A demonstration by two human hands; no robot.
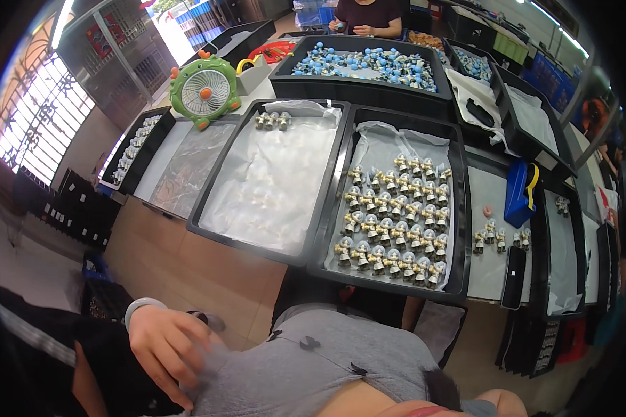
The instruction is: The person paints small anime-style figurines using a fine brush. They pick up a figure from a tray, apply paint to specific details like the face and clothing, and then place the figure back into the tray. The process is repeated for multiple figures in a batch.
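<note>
My left hand, with a pale bracelet at the wrist, is at the lower left beside my grey shirt. Its fingers are loosely bent and apart, the tips blurred against the cloth, and nothing shows in them. My right hand is out of the picture. Ahead stand two black trays. The right tray holds rows of small figurines with clear round helmets on a white sheet. In the left tray, a few such figurines stand at the far end of its white liner.
Behind the trays, a black bin holds many blue-headed pieces. A green toy-shaped fan stands at the left. To the right, a blue holder is near several loose figurines. Across the bench sits a person in a dark shirt.
</note>
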